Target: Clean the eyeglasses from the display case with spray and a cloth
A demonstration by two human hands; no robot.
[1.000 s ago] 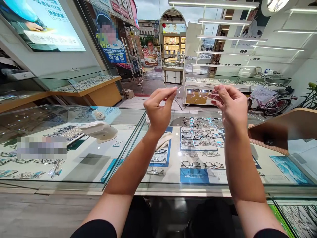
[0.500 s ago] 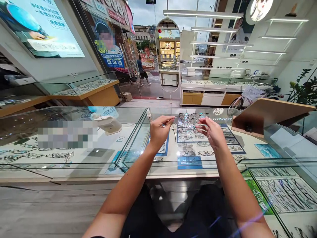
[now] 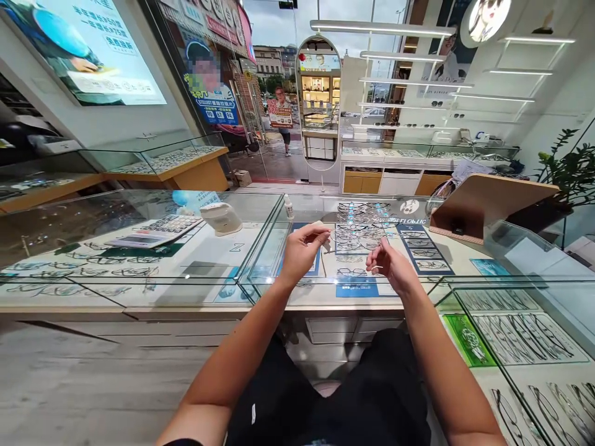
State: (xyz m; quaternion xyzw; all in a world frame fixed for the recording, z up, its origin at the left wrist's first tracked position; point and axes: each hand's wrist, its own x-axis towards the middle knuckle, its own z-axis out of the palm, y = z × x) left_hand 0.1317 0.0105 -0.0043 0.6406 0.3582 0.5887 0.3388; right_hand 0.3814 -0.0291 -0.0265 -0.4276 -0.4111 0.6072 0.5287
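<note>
My left hand (image 3: 303,250) is pinched on one end of a thin, nearly clear pair of glasses (image 3: 354,239). My right hand (image 3: 389,265) has its fingers closed on the other end. Both hands hover low over the glass display counter (image 3: 260,248), close together. The frame is faint against the rows of spectacles (image 3: 357,214) laid out under the glass, so its outline is hard to follow. My forearms reach out from my lap over the counter's front edge.
A calculator (image 3: 158,230), a white device (image 3: 222,218) and a small dropper bottle (image 3: 289,206) stand on the counter. A tilted wooden stand (image 3: 483,204) is at the right, with a plant (image 3: 567,167) behind it. An oval mirror (image 3: 318,102) stands beyond, and another showcase (image 3: 520,334) is at my right.
Both hands have come down with the glasses from eye height to just above the counter and drawn closer together. The view has pulled back and tilted down.
</note>
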